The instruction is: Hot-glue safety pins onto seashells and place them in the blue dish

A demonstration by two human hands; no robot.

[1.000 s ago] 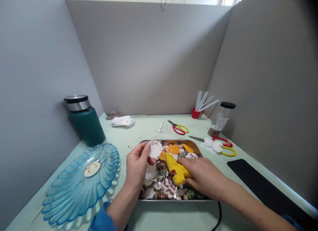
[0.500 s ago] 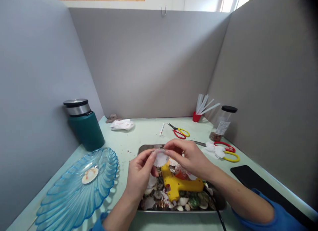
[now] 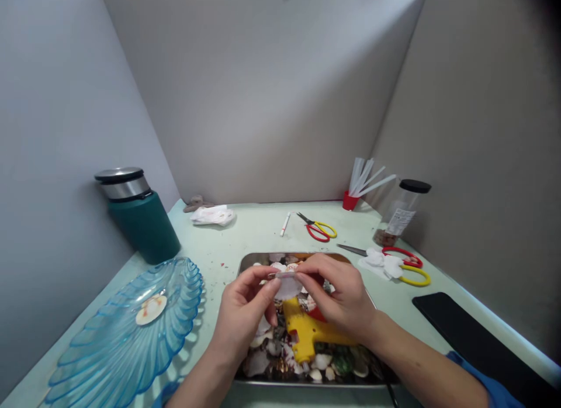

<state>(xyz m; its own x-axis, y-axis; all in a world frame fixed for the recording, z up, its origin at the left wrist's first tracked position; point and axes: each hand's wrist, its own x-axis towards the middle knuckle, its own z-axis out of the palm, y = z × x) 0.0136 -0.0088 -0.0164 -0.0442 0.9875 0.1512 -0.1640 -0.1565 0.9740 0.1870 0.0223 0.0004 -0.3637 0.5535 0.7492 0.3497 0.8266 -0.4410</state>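
Both my hands hold one pale white shell (image 3: pixel 288 285) over a metal tray (image 3: pixel 245 262) filled with several mixed shells. My left hand (image 3: pixel 243 311) pinches the shell's left edge between thumb and fingers. My right hand (image 3: pixel 339 297) pinches its right edge from above. A yellow glue gun (image 3: pixel 307 333) lies on the shells in the tray, just below my hands, with its black cord running off the near edge.
A blue shell-shaped glass dish (image 3: pixel 123 332) with one shell (image 3: pixel 151 309) in it sits at the left. Behind it stands a green flask (image 3: pixel 135 215). Two scissors (image 3: pixel 319 228) (image 3: pixel 403 265), a red cup of glue sticks (image 3: pixel 357 189), a jar (image 3: pixel 401 215) and a black phone (image 3: pixel 464 332) lie to the right.
My right hand let go of the glue gun, which now lies in the tray, and came up to grip the white shell that my left hand holds.
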